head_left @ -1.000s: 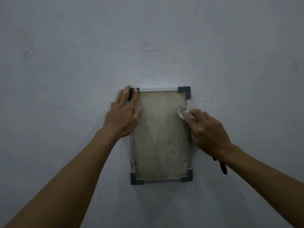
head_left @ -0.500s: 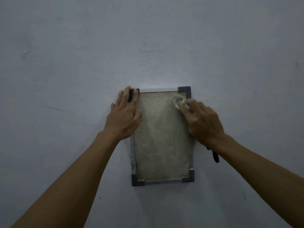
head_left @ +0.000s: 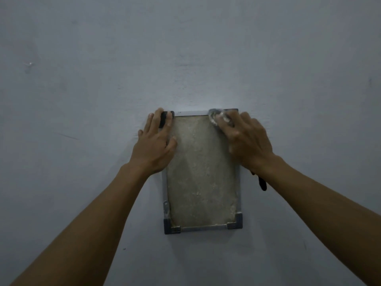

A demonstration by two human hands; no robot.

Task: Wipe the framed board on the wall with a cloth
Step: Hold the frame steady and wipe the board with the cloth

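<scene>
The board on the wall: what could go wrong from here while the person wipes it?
1. The cloth sits at the top right corner of the board, over the frame edge; the next stroke may slip onto the wall and smear dirt there.
2. Only the left hand steadies the board, at its top left; hard pressure from the right hand might shift it.
3. The surface looks grimy throughout, so one small cloth may just spread the dirt.

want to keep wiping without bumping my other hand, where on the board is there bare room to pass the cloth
Free: the speckled beige framed board from mid-panel down to its bottom corners. Crowded: the top, left hand over the left corner, right hand pressing the crumpled pale cloth at the right corner.
</scene>
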